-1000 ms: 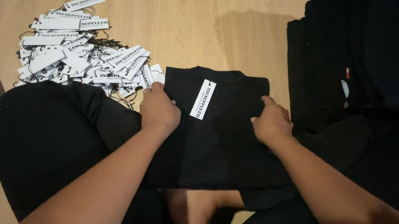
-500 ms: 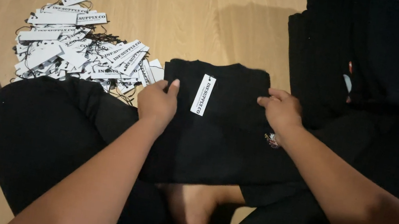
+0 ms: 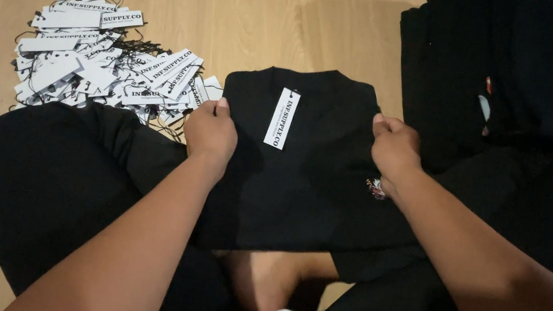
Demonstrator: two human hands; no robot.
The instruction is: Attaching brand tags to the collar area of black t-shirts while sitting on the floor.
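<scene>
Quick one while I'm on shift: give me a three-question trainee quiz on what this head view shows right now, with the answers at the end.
1. True or false: a white paper tag lies on the folded black shirt.
2. Which hand holds which edge of the shirt?
3. Where is the heap of loose tags? A) on the stack of dark clothes B) on the wooden floor beside the left hand C) on the shirt

Key
1. True; it sits near the collar.
2. The left hand grips the shirt's left edge, the right hand its right edge, fingers curled over the cloth.
3. B; the stack of dark clothes lies beyond the right hand.
</scene>
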